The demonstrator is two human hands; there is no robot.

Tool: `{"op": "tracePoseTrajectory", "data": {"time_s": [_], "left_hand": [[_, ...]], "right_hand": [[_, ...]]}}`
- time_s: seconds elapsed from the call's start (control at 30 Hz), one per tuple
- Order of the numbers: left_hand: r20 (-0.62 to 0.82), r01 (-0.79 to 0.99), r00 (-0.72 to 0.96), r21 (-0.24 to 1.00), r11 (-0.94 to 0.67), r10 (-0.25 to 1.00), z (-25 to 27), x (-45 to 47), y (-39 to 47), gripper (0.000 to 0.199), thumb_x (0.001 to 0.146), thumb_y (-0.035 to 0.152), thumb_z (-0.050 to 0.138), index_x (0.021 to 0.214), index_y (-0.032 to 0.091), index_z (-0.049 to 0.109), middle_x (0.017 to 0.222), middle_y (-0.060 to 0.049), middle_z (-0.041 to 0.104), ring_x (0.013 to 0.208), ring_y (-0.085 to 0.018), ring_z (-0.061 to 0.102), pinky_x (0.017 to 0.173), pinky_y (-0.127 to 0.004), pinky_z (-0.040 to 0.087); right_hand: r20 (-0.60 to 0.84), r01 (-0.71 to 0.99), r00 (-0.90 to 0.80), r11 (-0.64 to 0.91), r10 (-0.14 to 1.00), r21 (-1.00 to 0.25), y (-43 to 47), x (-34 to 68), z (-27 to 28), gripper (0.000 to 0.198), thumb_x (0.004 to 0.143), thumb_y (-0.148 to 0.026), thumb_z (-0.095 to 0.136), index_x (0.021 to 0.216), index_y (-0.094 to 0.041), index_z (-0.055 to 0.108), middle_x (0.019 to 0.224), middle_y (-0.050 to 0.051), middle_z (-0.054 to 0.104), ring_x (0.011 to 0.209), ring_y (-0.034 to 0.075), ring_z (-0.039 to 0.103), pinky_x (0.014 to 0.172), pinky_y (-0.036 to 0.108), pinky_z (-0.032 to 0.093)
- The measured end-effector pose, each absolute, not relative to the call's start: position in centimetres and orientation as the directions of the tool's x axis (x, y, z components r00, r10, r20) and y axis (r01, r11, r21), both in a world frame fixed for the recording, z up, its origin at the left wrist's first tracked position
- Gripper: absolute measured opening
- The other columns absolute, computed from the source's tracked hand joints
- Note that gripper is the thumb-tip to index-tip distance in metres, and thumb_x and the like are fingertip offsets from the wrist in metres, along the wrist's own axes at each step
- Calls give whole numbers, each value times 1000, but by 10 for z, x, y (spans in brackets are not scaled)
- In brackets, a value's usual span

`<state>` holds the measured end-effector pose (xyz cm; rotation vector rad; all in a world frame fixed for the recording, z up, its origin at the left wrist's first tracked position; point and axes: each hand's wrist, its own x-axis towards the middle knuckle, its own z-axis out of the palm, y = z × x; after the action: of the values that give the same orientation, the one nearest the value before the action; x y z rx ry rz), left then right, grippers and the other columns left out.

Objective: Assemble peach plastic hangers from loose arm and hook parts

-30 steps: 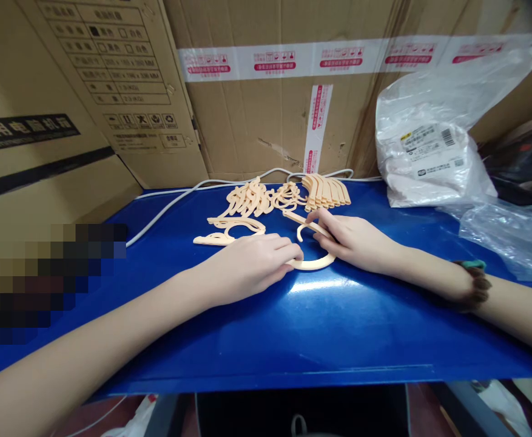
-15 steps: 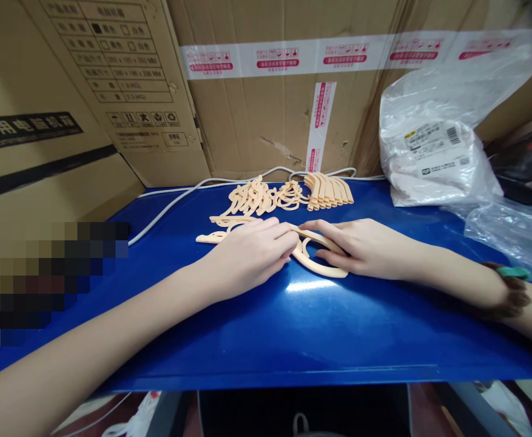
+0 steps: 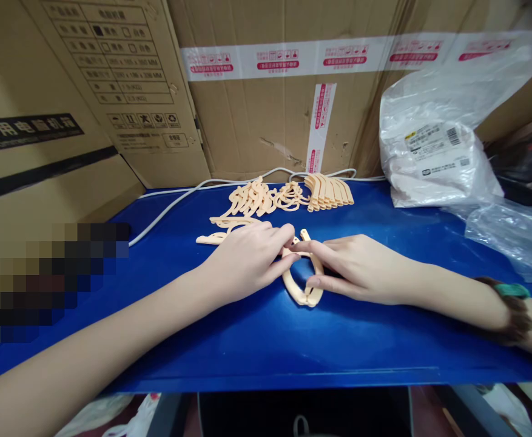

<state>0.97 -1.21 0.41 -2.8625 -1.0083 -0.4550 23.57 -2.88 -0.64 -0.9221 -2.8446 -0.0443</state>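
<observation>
A cream plastic folding hanger [image 3: 295, 291] lies on the blue tabletop between my hands, its two curved arms folded down so their ends meet near me. My left hand [image 3: 250, 261] is closed on its left upper part, thumb and fingers pinching near the joint, which they partly hide. My right hand [image 3: 359, 267] grips the right arm, index finger reaching over the joint and thumb low on the arm. Just beyond my left hand lie assembled-looking cream hangers [image 3: 213, 238], partly covered by it.
Farther back sit a pile of curved cream pieces [image 3: 250, 197], a heap of hooks [image 3: 290, 195] and a neat row of hanger arms [image 3: 329, 193]. A white cable [image 3: 170, 209] runs behind them. Cardboard boxes [image 3: 256, 121] wall the back and left; a plastic bag [image 3: 434, 164] stands right.
The hanger's arms have swung from spread to folded together, ends now toward me. My right hand has come slightly nearer to me; my left hand stays at the joint.
</observation>
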Motion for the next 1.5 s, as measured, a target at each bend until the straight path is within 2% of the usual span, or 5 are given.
{"op": "tracePoseTrajectory", "data": {"time_s": [0.23, 0.47, 0.73, 1.23, 1.5], "left_hand": [[256, 635, 731, 80, -768, 632, 5, 8, -10, 18, 93, 34, 51, 97, 17, 55, 89, -4, 64, 86, -22, 58, 75, -34, 42], [273, 582, 765, 95, -807, 584, -3, 7, -1, 16, 96, 31, 51, 99, 17, 58, 95, -4, 64, 91, -21, 58, 78, -32, 42], [305, 595, 757, 45, -803, 578, -3, 5, 6, 15, 96, 22, 49, 90, 16, 61, 89, -4, 66, 87, -19, 57, 77, -31, 42], [306, 614, 737, 68, -786, 602, -6, 8, 11, 16, 96, 20, 48, 93, 14, 63, 98, -6, 66, 94, -21, 57, 82, -34, 43], [361, 600, 750, -16, -800, 554, -5, 13, -3, 20, 97, 23, 44, 92, 15, 61, 94, -6, 64, 88, -21, 56, 80, -35, 43]], "right_hand": [[200, 482, -832, 853, 517, -200, -36, 231, -8, 46, 96, -30, 48, 137, -13, 39, 110, 9, 66, 86, 18, 64, 75, 29, 49], [310, 387, -859, 913, 408, -128, -37, 228, -11, 42, 94, -24, 49, 134, -14, 43, 122, 13, 62, 110, 21, 58, 88, 33, 48], [403, 556, -766, 831, 502, 22, -23, 235, -12, 32, 95, -27, 47, 124, -12, 49, 101, 12, 65, 88, 23, 60, 73, 34, 50], [369, 481, -811, 877, 454, -22, -23, 233, -13, 28, 95, -26, 50, 120, -13, 53, 109, 12, 67, 93, 20, 61, 77, 32, 47], [424, 550, -744, 834, 517, -52, -21, 234, -7, 25, 97, -35, 47, 110, -16, 55, 89, 7, 67, 78, 18, 60, 71, 31, 45]]}}
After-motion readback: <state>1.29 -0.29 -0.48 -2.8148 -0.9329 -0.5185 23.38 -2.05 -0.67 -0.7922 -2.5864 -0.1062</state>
